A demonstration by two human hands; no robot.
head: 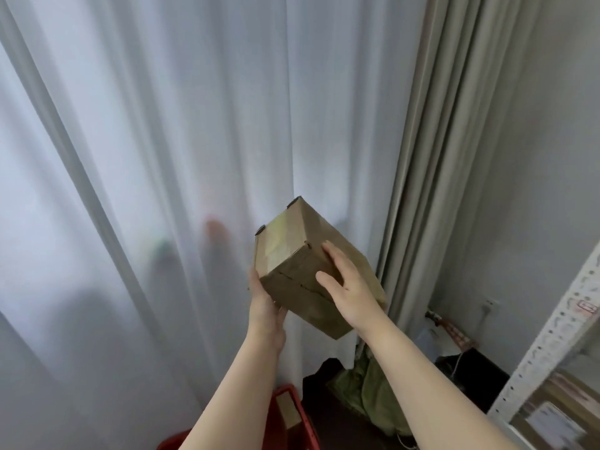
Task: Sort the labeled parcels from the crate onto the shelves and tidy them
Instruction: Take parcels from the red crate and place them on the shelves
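White sheer curtains (162, 157) fill the background. Before them a brown cardboard parcel (302, 264) is held tilted in the air, the left hand (264, 303) cupping its lower left edge and the right hand (345, 284) pressed on its right face. Below the hands sits a red crate (292, 417); right of them, a white shelf upright (552, 336).

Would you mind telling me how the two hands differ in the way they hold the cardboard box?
The left hand supports the cardboard box from below at its lower left edge; the right hand lies over its upper right side, fingers spread. The left hand's fingers are mostly hidden; the right hand's show. Both touch the box.
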